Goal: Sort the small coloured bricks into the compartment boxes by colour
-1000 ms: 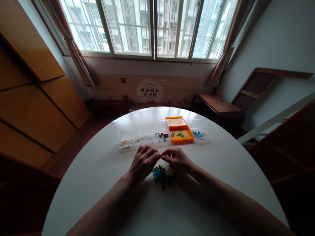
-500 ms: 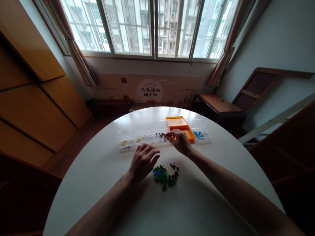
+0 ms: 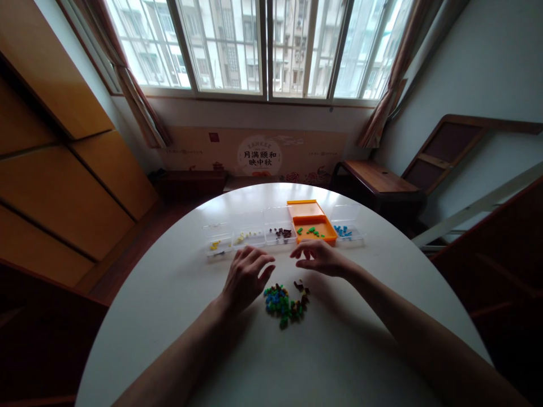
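A small heap of mixed coloured pieces (image 3: 285, 301) lies on the round white table (image 3: 382, 294) in front of me. My left hand (image 3: 246, 278) rests just left of the heap, fingers loosely spread and holding nothing. My right hand (image 3: 316, 258) hovers above and right of the heap, fingers apart and empty. Behind the hands stands a row of small boxes: a clear one with yellow pieces (image 3: 217, 246), one with pale pieces (image 3: 248, 237), one with dark brown pieces (image 3: 280, 233), an orange box (image 3: 314, 230) with green pieces, and a clear one with blue pieces (image 3: 345, 232).
A window spans the far wall, with a printed panel (image 3: 258, 155) below it. Wooden cabinets (image 3: 63, 169) line the left side. A low wooden bench (image 3: 373, 178) and a leaning wooden frame (image 3: 449, 147) stand at the right.
My right hand left the heap, reached to the brown-piece box, and has come back toward the heap with its fingers now apart. My left hand opened a little and stayed put.
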`<state>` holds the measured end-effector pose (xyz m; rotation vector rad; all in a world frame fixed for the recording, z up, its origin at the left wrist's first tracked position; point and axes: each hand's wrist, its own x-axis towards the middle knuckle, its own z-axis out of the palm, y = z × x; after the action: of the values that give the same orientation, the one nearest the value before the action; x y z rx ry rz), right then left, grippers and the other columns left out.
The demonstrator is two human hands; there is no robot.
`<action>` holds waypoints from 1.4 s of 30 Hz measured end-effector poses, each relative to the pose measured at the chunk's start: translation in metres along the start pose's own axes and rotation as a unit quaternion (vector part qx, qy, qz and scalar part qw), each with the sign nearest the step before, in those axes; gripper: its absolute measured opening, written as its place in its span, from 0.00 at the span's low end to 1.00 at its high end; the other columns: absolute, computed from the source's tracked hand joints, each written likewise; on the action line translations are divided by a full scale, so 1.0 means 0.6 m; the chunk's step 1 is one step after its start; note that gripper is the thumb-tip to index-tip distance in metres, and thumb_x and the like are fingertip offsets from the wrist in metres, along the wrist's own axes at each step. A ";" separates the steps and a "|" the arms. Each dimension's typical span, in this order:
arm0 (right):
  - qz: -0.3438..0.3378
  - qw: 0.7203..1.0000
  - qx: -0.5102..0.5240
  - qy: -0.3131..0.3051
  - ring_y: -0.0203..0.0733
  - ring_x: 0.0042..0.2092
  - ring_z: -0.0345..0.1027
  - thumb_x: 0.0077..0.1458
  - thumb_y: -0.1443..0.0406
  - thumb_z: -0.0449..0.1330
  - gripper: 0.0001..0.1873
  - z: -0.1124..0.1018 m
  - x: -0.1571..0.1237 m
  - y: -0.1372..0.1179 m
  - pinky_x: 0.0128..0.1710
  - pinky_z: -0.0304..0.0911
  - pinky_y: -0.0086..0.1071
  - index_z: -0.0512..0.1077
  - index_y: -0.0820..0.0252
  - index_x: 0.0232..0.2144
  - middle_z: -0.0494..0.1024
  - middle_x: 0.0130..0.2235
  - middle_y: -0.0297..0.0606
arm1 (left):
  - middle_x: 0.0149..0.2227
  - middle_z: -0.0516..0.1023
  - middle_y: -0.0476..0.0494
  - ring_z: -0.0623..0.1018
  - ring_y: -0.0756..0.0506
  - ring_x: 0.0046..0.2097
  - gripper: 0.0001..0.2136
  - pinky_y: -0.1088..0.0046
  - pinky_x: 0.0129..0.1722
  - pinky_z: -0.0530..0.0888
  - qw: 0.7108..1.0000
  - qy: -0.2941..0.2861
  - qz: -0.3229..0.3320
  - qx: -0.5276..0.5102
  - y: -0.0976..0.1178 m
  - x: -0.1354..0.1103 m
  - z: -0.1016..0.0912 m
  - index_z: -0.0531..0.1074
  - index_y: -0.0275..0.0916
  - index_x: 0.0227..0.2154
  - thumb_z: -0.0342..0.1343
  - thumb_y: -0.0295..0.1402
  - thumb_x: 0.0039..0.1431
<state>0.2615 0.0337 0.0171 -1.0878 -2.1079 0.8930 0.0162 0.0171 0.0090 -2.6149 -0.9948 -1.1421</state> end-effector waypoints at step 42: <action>-0.021 0.991 -0.118 -0.064 0.36 0.35 0.64 0.48 0.71 0.62 0.06 0.063 -0.027 -0.055 0.37 0.59 0.28 0.76 0.59 0.31 0.71 0.33 0.35 | 0.33 0.76 0.46 0.71 0.45 0.38 0.03 0.65 0.41 0.67 1.000 -0.017 -0.008 -0.006 0.003 0.002 0.003 0.73 0.40 0.34 0.54 0.29 0.60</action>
<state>0.2264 -0.0055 0.0170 -1.1239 -2.3812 0.7234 0.0192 0.0169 0.0089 -2.6485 -1.0203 -1.1156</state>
